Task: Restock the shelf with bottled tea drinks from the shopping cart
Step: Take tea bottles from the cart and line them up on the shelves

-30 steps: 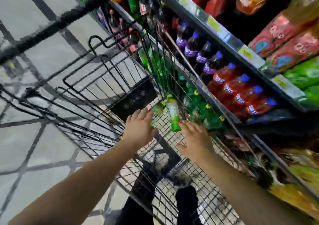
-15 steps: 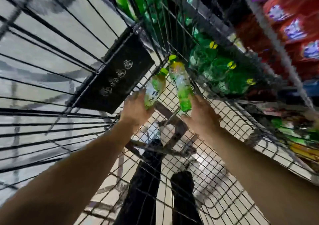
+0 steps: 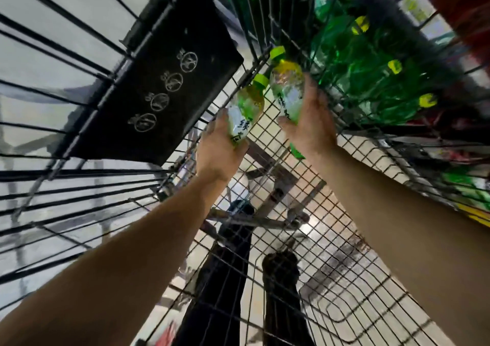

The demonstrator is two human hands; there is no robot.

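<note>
Both hands are deep in the shopping cart [image 3: 331, 253], each wrapped round a tea bottle. Left hand [image 3: 217, 146] grips the left bottle [image 3: 246, 112], right hand [image 3: 310, 123] the right bottle [image 3: 287, 88]. Both bottles' caps point toward 1 o'clock, and the green shelf bottles [image 3: 371, 80] sit off at 2 o'clock, closer to the right hand.

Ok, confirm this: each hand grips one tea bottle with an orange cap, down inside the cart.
Wrong on the caps. In the head view they are green, not orange. The left hand grips one tea bottle and the right hand another, both inside the wire cart.
</note>
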